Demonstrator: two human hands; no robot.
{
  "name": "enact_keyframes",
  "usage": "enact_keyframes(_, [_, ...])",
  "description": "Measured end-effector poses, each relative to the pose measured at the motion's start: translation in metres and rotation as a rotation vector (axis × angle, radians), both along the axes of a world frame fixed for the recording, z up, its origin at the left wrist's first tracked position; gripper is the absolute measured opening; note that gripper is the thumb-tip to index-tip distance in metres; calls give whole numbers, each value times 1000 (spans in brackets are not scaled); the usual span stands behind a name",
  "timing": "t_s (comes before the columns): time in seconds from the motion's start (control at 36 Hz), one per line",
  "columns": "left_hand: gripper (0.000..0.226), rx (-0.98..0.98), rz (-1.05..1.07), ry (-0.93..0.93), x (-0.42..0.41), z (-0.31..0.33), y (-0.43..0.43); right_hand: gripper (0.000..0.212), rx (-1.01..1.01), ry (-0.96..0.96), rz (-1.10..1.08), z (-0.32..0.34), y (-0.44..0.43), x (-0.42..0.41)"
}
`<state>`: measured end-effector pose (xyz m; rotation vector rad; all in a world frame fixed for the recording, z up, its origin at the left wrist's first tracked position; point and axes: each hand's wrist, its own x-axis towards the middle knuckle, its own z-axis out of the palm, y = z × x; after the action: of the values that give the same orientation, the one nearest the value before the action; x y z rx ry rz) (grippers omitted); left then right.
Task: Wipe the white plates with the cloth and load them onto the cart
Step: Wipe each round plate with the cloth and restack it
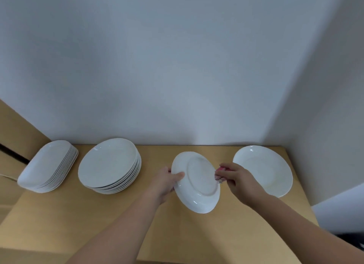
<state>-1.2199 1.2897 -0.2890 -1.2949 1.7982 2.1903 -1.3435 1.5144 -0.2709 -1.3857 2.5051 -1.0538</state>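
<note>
My left hand (167,180) grips the left rim of a white round plate (197,183), tilted up above the wooden surface with its underside facing me. My right hand (236,180) holds a bunched pink cloth (220,174) against the plate's right edge. Most of the cloth is hidden by my fingers and the plate. A single white plate (265,170) lies flat to the right, behind my right hand. A stack of several round white plates (109,165) stands to the left. No cart is in view.
A stack of several oblong white plates (48,166) sits at the far left. The light wooden tabletop (98,220) meets a pale wall (177,67) behind and a side wall on the right. Brown cabinet fronts (13,137) border the left.
</note>
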Motion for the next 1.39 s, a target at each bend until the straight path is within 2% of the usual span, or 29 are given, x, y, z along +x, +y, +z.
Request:
enact_keyframes(0.17, [33, -145, 29, 92, 1, 40, 3, 38, -73, -13, 15, 29, -10, -16])
enact_keyframes(0.25, [33, -289, 49, 153, 6, 72, -6, 40, -102, -16, 59, 43, -22, -17])
enact_keyframes(0.36, [29, -577, 43, 177, 23, 115, -25, 43, -80, -1, 106, 53, -36, -16])
enact_keyframes(0.5, [25, -1040, 38, 67, 49, 139, -54, 43, -42, 18, 150, 60, -56, -13])
enact_keyframes(0.58, [20, -1217, -3, 31, 70, 137, -69, 41, -37, 22, 191, 63, -71, -6])
enact_keyframes(0.67, [25, -1349, -81, -55, 89, 130, -83, 41, -37, 42, 221, 64, -88, 2])
enact_keyframes(0.83, [25, -1450, -262, -202, 119, 111, -100, 38, -67, 34, 278, 63, -116, 23])
enact_keyframes(0.92, [20, -1488, -289, -235, 128, 98, -108, 36, -104, 43, 304, 63, -128, 32])
enact_keyframes(1.11, [11, -1426, -323, -264, 135, 65, -130, 39, -88, 79, 281, 61, -141, 41])
enact_keyframes(1.39, [13, -1421, -443, -325, 133, 32, -148, 43, -48, 106, 196, 55, -137, 41])
